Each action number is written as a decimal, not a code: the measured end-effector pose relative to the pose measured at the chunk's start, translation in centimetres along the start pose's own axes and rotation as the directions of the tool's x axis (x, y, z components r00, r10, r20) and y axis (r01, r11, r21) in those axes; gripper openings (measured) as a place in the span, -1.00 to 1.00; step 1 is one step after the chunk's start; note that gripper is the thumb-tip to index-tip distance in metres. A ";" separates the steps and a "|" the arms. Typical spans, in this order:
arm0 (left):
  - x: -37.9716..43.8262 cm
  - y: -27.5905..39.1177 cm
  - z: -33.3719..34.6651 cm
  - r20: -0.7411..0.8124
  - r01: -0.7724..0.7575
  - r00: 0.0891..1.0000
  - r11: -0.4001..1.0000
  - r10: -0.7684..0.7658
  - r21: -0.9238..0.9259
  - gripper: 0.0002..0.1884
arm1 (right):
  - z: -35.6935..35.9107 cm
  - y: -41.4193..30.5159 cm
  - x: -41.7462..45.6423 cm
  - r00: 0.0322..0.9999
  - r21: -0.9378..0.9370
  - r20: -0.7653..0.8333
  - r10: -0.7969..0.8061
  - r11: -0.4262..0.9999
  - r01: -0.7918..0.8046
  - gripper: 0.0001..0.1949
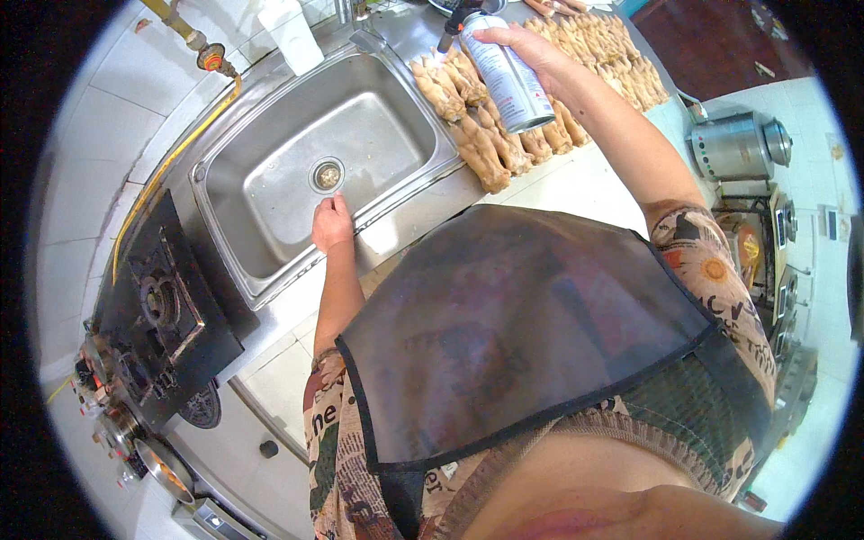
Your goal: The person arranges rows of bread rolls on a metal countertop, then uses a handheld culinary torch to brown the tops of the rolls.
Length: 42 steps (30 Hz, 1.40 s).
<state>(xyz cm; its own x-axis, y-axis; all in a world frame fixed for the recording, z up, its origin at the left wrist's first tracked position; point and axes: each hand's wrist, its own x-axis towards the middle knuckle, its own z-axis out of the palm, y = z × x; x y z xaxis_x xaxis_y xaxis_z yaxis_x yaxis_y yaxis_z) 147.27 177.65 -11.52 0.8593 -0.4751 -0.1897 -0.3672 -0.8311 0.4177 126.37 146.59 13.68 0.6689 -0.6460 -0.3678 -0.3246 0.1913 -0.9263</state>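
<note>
My right hand [523,47] grips a tilted gas canister [506,77] with a blowtorch head [460,23] fitted on it. The torch nozzle points down at the near rows of pale pig's trotters [482,138], which lie side by side on the counter right of the sink. Whether a flame burns, I cannot tell. Over the front rim of the stainless steel sink [364,135] is my left hand [332,223], its fingers curled and nothing seen in them. Just beyond that hand, pale bits sit in the sink drain [328,175].
More trotters [624,61] cover the counter farther right. A white plastic container [291,40] stands behind the sink, near a faucet [368,40]. A yellow gas hose [172,162] runs along the wall to a black gas stove [165,317]. A steel pot [732,145] stands far right.
</note>
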 end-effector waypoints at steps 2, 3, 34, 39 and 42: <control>-0.1 0.1 -0.1 0.007 0.005 1.000 1.000 -0.004 -0.007 -0.46 | -0.4 -0.2 0.0 0.998 -0.005 0.050 0.024 1.000 -0.024 -0.25; -0.1 0.2 -0.2 0.011 0.006 1.000 1.000 -0.006 -0.009 -0.46 | -0.4 -0.3 -0.2 0.998 -0.008 0.051 0.022 1.000 -0.022 -0.25; -0.1 0.3 -0.3 0.021 -0.004 1.000 1.000 0.004 0.013 -0.49 | 0.5 0.5 0.0 0.996 -0.031 -0.086 -0.031 0.999 0.028 -0.43; -0.1 0.3 -0.3 0.017 0.002 1.000 1.000 -0.002 0.001 -0.49 | 0.5 0.4 0.2 0.997 -0.058 -0.076 -0.029 0.998 0.025 -0.43; -0.1 0.3 -0.2 0.017 0.006 1.000 1.000 -0.006 0.008 -0.49 | 0.5 -0.1 -0.3 0.999 -0.096 -0.031 -0.027 0.995 0.024 -0.33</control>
<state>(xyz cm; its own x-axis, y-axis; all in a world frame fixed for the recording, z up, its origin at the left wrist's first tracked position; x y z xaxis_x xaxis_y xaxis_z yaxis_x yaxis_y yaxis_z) 147.12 177.56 -11.24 0.8554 -0.4745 -0.2074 -0.3645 -0.8362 0.4098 126.58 147.12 13.85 0.6563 -0.6734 -0.3403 -0.3716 0.1040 -0.9225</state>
